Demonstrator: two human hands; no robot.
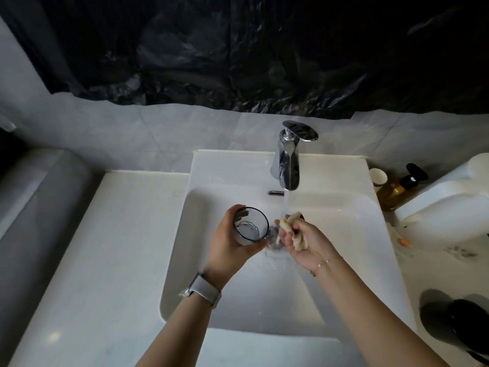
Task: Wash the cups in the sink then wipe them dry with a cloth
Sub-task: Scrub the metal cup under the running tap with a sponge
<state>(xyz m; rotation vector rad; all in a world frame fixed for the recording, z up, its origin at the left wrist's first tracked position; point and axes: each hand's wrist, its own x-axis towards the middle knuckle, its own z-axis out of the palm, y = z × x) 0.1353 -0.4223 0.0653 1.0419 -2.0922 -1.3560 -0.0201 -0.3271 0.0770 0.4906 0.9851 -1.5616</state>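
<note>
My left hand (229, 238) grips a clear glass cup (250, 227) with a dark rim, held upright over the white sink (352, 223), just left of the running water. A little water shows at the cup's bottom. My right hand (304, 241) holds a beige sponge or cloth (295, 229), its top end close to the stream that falls from the chrome faucet (289, 160). The cup and the cloth are apart, about a hand's width from each other. The drain (275, 238) lies between and below both hands.
A white counter (105, 247) runs left of the sink. At the right stand a paper cup (378, 178), an amber pump bottle (397, 190), a large white container (449, 202) and a dark object (465, 324). Black plastic sheet (238, 49) covers the wall behind.
</note>
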